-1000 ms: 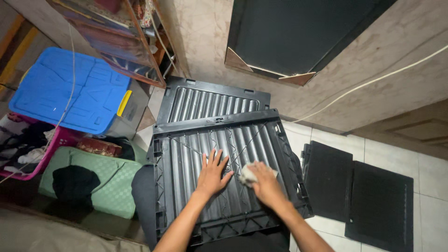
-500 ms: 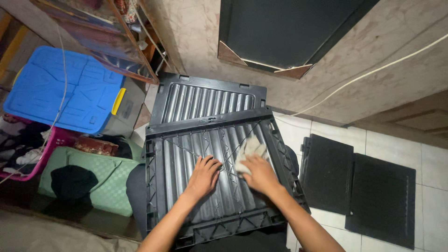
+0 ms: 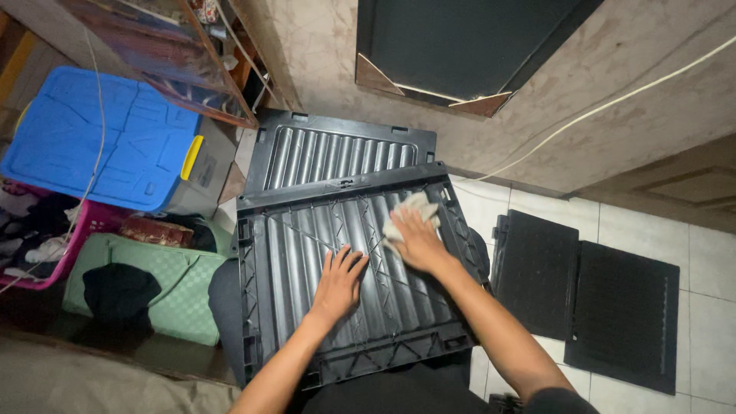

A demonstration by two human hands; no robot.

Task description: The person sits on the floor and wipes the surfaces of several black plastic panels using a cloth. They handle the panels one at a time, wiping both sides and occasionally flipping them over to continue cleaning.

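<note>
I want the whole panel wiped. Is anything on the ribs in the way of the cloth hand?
Only the person's own left hand, pressed flat on the lower middle of the ribbed panel. The right hand holds the cloth near the upper right corner; nothing else visible lies on the ribs.

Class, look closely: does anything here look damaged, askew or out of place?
Nothing looks damaged or spilled. The right hand presses a cloth on the ribbed black panel; the left hand lies flat beside it.
</note>
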